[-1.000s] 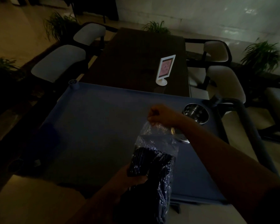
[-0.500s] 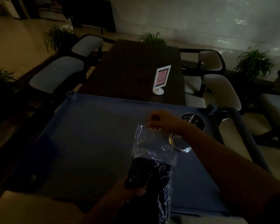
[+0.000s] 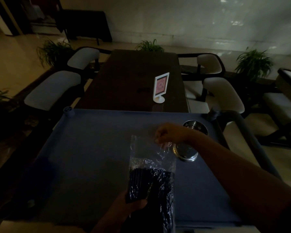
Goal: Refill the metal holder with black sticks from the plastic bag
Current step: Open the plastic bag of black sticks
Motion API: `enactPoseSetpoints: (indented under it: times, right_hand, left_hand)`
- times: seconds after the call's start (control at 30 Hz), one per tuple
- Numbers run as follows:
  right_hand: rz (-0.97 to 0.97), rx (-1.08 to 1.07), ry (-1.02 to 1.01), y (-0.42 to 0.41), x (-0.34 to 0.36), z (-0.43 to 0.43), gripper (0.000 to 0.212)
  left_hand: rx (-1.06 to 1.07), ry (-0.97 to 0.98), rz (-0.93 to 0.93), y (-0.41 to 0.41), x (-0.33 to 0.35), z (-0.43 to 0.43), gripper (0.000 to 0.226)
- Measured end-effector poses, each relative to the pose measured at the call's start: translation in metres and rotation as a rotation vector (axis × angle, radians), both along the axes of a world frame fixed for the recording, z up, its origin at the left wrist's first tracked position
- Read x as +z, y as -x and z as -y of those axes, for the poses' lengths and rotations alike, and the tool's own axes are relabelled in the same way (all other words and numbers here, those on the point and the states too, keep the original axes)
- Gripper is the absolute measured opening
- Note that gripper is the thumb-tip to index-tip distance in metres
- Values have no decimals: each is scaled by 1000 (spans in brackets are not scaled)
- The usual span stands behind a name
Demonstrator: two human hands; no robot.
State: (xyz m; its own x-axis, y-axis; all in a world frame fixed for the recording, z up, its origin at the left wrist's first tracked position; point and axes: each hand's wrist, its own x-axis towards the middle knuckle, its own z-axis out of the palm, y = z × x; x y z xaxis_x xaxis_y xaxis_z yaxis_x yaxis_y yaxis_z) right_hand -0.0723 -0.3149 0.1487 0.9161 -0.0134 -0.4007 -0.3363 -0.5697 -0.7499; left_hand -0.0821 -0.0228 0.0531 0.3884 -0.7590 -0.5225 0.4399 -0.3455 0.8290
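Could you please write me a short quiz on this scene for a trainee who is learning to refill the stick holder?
1. True or false: the plastic bag lies untouched on the blue cart top.
2. Which hand pinches the bag's top edge? A) left hand B) right hand C) neither
3. Fill in: the black sticks sit in the bag's ___ part.
Key: 1 false, both hands hold it; 2 B, while the left hand grips the bag lower down; 3 lower.
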Motion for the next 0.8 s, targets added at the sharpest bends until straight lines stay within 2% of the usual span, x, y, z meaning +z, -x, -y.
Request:
enactPoseSetpoints:
  times: [0.07, 0.2, 0.27, 0.37, 0.53, 0.63, 0.8]
  right_hand:
    - [-10, -5, 13, -3, -2, 3, 13]
    - [-7, 25, 43, -10, -8, 9, 5]
    - [-14, 21, 43, -12, -12, 11, 10]
    - [-45, -15, 37, -15, -19, 13, 8]
    - [-71, -31, 81, -16, -26, 12, 18]
    - [-94, -40, 84, -15, -31, 11, 14]
    - [-42, -109, 52, -9, -31, 12, 19]
  left_hand:
    - [-20, 10, 7, -1, -1, 1, 65]
    - [-33, 26, -20, -2, 3, 0, 88]
    - [-41, 30, -30, -4, 2, 0, 92]
    - [-65, 25, -23, -6, 6, 2, 90]
    - [-93, 2, -1, -8, 5, 5, 73]
    - [-91, -11, 0, -9, 0, 5, 75]
    - [-53, 31, -20, -8, 2, 7, 67]
